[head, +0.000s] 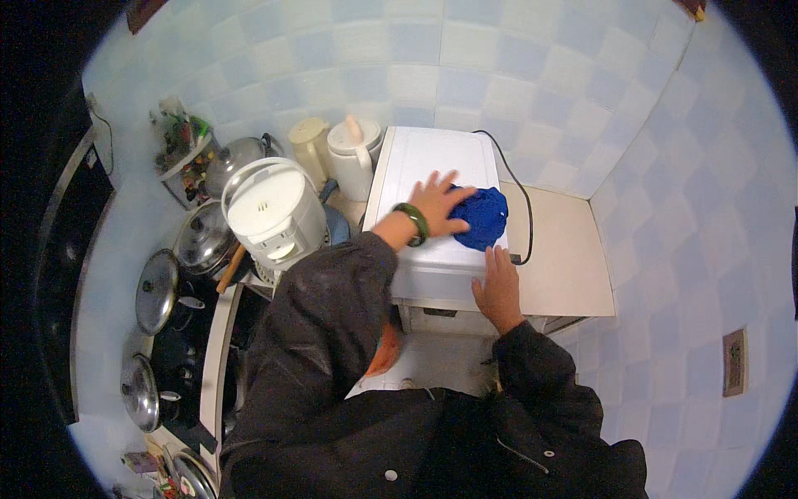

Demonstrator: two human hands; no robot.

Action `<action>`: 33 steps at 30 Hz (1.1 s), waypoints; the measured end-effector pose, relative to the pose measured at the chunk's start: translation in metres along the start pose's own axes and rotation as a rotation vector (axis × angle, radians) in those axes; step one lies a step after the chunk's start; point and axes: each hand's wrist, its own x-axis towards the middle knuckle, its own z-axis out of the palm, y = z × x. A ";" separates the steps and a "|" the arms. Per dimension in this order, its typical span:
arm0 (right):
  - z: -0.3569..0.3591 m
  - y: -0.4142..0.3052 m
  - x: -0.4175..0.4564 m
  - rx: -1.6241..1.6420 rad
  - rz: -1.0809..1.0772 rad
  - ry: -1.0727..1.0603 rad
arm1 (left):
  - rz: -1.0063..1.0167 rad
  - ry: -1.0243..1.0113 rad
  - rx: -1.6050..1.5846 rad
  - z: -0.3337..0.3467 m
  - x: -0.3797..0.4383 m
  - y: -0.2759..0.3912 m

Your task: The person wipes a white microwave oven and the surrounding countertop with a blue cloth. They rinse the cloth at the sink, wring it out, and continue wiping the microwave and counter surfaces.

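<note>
A bunched blue cloth (481,218) lies on the right side of the white top of a box-shaped appliance (436,146). My left hand (436,203), with a dark green bangle at the wrist, reaches over that top with fingers spread. Its thumb and fingertips meet the cloth's left edge, and the hand is slightly blurred. Against the appliance's front right corner is my right hand (500,290), fingers extended just below the cloth and nothing held.
A black power cord (528,206) loops beside the appliance over a pale countertop (567,249). On the left stand a white rice cooker (274,206), a white jug (356,162), a cream jug (308,146) and several lidded pots (156,293). Tiled walls (474,47) enclose the corner.
</note>
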 end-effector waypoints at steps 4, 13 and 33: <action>-0.009 0.007 -0.003 -0.029 -0.006 -0.064 | 0.101 -0.269 0.137 0.014 0.027 0.033; -0.023 0.021 0.005 0.085 -0.082 -0.098 | 0.103 -0.378 0.121 0.018 0.102 0.018; -0.016 0.035 0.012 -0.006 -0.214 -0.079 | -0.168 -0.163 0.175 0.054 0.223 -0.016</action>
